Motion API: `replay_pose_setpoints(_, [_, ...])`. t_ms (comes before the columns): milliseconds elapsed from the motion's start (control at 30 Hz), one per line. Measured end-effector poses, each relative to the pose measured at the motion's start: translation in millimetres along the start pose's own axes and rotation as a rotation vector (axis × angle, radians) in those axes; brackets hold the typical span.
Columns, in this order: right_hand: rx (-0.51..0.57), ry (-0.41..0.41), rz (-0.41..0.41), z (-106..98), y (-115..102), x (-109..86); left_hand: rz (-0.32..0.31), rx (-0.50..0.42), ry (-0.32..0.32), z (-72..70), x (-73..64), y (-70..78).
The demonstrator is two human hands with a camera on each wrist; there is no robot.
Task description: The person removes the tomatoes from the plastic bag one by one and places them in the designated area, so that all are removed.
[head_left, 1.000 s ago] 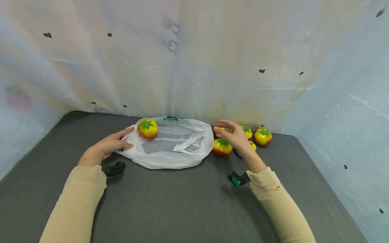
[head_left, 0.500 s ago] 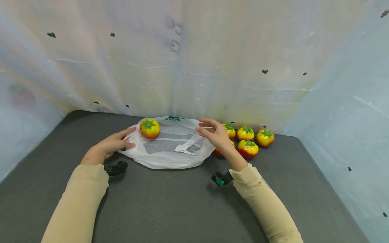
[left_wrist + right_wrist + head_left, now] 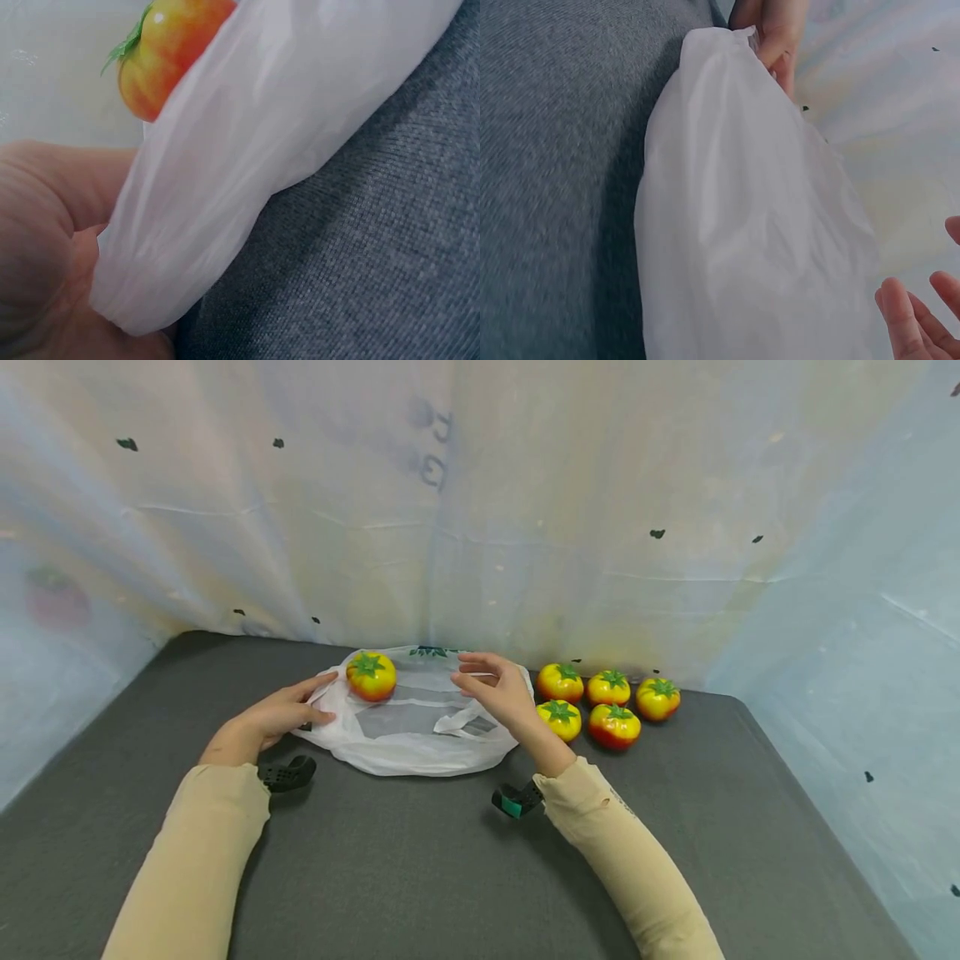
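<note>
A white plastic bag (image 3: 420,758) lies with its mouth spread wide. My left hand (image 3: 272,720) holds the bag's left edge; in the left wrist view the plastic (image 3: 187,225) runs between thumb and fingers. A yellow-red tomato (image 3: 371,677) with a green leafy top sits at the bag's left side, close to that hand. Over the right part of the bag's opening is my right hand (image 3: 501,697), fingers loosely bent and holding nothing. Its fingertips (image 3: 900,315) also appear apart from the bag in the right wrist view.
Several similar tomatoes (image 3: 614,727) stand in a cluster right of the bag, on the dark grey table (image 3: 420,860). A pale hanging sheet (image 3: 525,527) rises right behind the table's back edge. Another pale sheet (image 3: 847,693) flanks the right side.
My right hand has moved left from above the tomato cluster to over the bag, uncovering those tomatoes. My left hand keeps its hold on the bag's edge. The head view has shifted slightly.
</note>
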State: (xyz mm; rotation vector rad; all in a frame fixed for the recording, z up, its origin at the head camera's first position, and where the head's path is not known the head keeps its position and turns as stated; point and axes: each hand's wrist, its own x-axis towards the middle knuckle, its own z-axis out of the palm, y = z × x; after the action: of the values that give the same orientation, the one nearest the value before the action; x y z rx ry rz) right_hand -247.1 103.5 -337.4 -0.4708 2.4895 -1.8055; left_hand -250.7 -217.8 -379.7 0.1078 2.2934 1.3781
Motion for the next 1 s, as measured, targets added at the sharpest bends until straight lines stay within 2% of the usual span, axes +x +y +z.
replay_pose_setpoints(300, [-0.019,0.018,0.003,20,-4,6.6,-0.035,-0.018,0.019,0.6,1.9,-0.1])
replay_pose_setpoints(567, [-0.039,-0.008,0.012,37,-1,16.8,-0.04,-0.033,0.012,1.1,0.0,1.3])
replay_pose_setpoints(833, [-0.019,0.041,0.03,58,-2,27.7,-0.031,-0.039,0.011,-0.1,-1.9,2.1])
replay_pose_setpoints(1000, [-0.043,0.062,0.074,70,-4,34.3,-0.021,-0.032,0.002,-0.4,-1.1,1.7])
